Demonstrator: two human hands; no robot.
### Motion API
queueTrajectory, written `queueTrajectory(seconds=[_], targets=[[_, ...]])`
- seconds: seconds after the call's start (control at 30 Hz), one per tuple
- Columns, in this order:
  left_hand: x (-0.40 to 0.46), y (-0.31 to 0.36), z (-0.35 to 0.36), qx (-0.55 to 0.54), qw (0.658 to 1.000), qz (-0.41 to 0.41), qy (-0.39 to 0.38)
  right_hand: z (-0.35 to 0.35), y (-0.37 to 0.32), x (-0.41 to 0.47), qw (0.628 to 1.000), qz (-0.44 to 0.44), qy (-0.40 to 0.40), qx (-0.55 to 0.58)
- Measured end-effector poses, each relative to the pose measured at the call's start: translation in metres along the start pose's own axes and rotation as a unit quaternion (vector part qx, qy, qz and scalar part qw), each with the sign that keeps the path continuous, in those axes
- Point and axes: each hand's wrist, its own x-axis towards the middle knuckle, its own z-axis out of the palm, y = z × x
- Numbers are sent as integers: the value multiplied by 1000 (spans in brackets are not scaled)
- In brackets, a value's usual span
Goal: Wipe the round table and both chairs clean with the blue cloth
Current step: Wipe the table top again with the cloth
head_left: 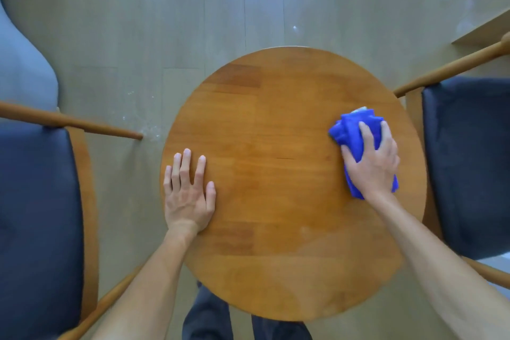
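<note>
A round wooden table (pixel 276 124) fills the middle of the head view. The bunched blue cloth (pixel 352 130) lies on its right side. My right hand (pixel 371 164) presses down on the cloth with spread fingers, covering much of it. My left hand (pixel 189 190) rests flat on the table's left edge, fingers straight, holding nothing. One chair with a dark blue seat (pixel 38 223) and wooden arms stands to the left. A second chair with the same dark seat (pixel 469 163) stands to the right.
Pale wood-plank floor (pixel 193 14) lies beyond the table, with small white specks near the left chair's arm. A grey rounded shape (pixel 19 58) sits at the far left. My dark trouser legs (pixel 209 315) show below the table's near edge.
</note>
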Motion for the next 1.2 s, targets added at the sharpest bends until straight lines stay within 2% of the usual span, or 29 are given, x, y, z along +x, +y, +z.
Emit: queueTrajectory(seconds=[0.03,0.1,0.17,0.2,0.27,0.33,0.37,0.43,0.5,0.53,0.6,0.67,0.77,0.83,0.87,0.9,0.93,1.0,1.07,1.13,1.2], targets=[[1,0,-1,0,1000,0,2,-7,11,7,994,105,6,2],[2,1,-2,1,1000,-2,4,-10,9,30,957,288,21,16],[3,1,-2,2,1000,-2,9,-3,-13,58,927,372,39,18],[3,2,-1,3,1000,-1,11,3,-33,70,927,372,40,14],[5,1,1,8,1000,2,16,14,-89,86,958,285,22,-3],[4,0,2,11,1000,3,20,28,-160,78,992,121,-21,-18],[3,-1,2,12,1000,3,24,37,-192,65,999,22,-45,-19],[2,-1,3,9,999,0,32,50,-233,26,981,-178,-77,-2],[1,-1,3,5,999,2,45,47,-221,-10,949,-298,-99,33],[1,-1,3,4,999,4,50,42,-195,-25,938,-328,-105,41],[2,0,3,-1,999,4,51,28,-116,-45,938,-330,-97,48],[1,2,3,-4,998,3,55,9,-27,-58,966,-251,-64,20],[3,3,3,-1,998,5,55,-15,56,-41,1000,-8,-17,-11],[3,3,4,7,999,4,50,-14,43,-13,980,199,25,-8],[3,3,4,9,999,4,48,-10,20,-1,963,268,38,-17],[3,3,4,10,999,4,46,-4,-6,5,958,283,42,-26],[3,3,4,11,999,4,44,5,-35,3,967,247,50,-32],[4,2,4,11,999,3,42,23,-97,-25,992,110,51,-26],[3,0,4,8,999,2,43,36,-152,-87,999,-49,5,7],[1,0,5,5,999,5,50,30,-167,-148,976,-196,-73,52],[2,1,5,1,999,4,51,22,-120,-177,942,-316,-99,60]])
